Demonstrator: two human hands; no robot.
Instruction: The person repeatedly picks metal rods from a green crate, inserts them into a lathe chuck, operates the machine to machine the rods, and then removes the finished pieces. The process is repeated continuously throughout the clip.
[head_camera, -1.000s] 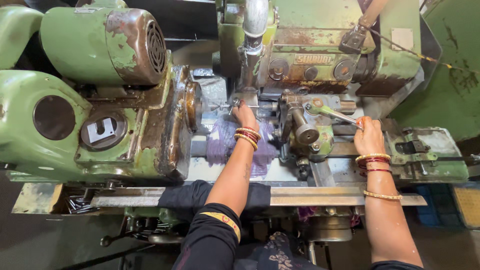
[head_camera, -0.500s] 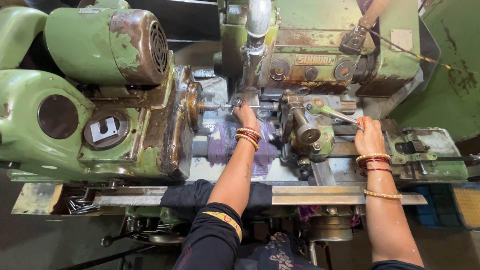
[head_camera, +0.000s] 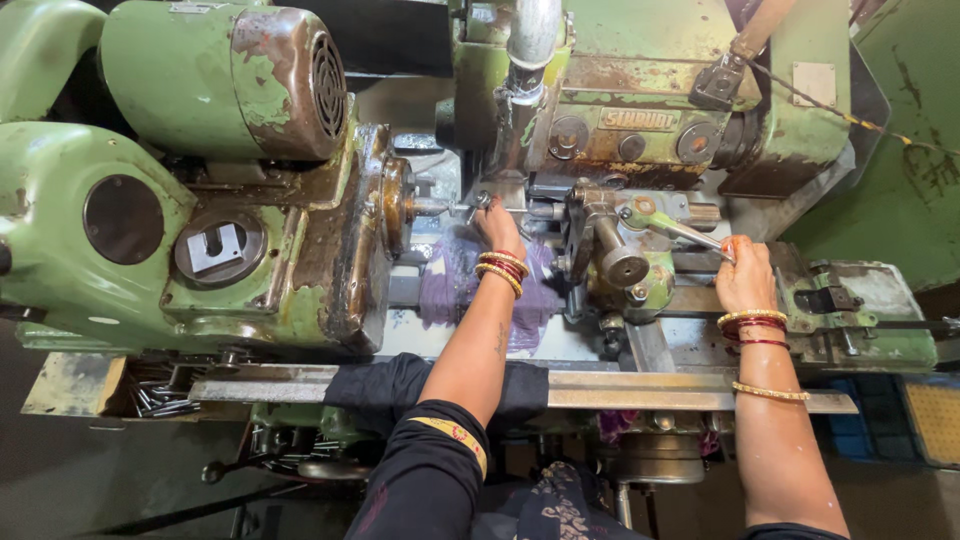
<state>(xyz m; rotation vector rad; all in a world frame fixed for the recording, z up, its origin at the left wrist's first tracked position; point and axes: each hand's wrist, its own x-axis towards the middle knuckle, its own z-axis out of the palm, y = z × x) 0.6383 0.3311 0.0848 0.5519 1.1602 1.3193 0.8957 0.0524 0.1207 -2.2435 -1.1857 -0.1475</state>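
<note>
Hands work at a worn green lathe (head_camera: 200, 250). Left hand (head_camera: 497, 232) reaches to the small metal rod (head_camera: 440, 207) at the spindle, fingers pinched around it. Right hand (head_camera: 745, 275) grips the silver lever (head_camera: 680, 228), fingers curled.

1. The left hand (head_camera: 498, 230) is stretched far forward, fingers bent and pinched together at the tips, bangles on the wrist.
2. The right hand (head_camera: 745, 275) is closed in a fist, forearm straight, bangles on wrist and forearm.
</note>
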